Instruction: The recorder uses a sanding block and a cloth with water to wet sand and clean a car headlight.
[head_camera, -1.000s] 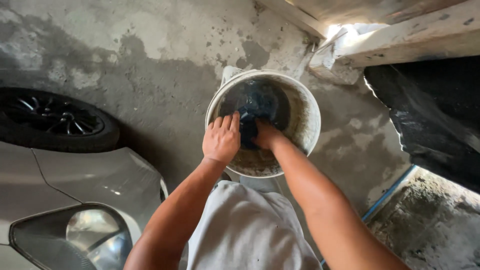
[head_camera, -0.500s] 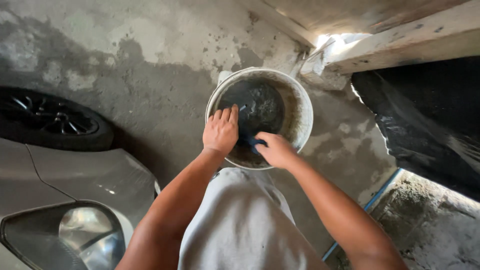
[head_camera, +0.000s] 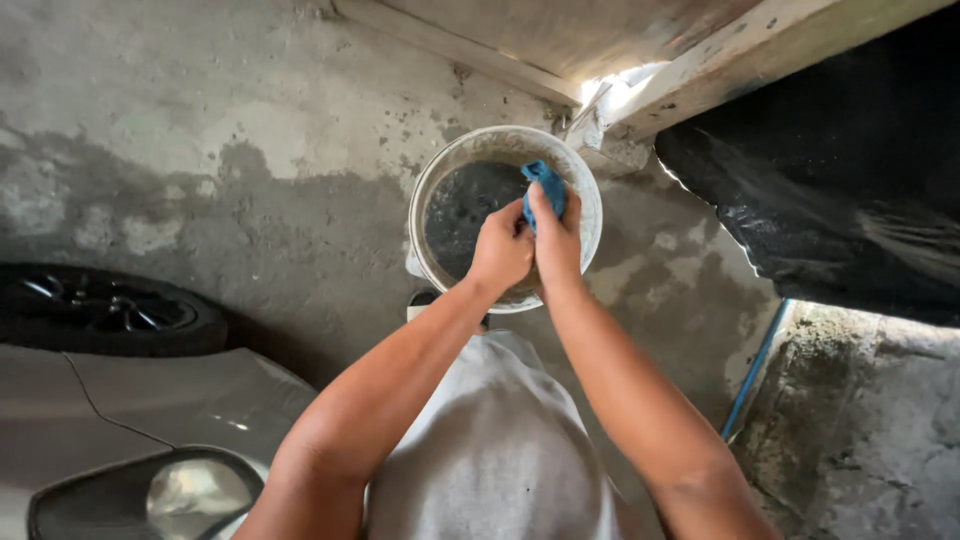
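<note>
A white bucket of dark water stands on the concrete floor in front of me. Above its right half both hands are closed together around a wet blue cloth. My left hand grips the lower part of the cloth. My right hand holds it just beside, and the cloth's top pokes out above the fingers. The cloth is out of the water, over the bucket's opening.
A silver car's front corner with a headlight and a black wheel fills the lower left. A wooden beam runs along the upper right above a black sheet. A blue pipe lies at the right.
The hands were down in the bucket with the cloth in the water. They have risen together and now hold the cloth bunched above the water.
</note>
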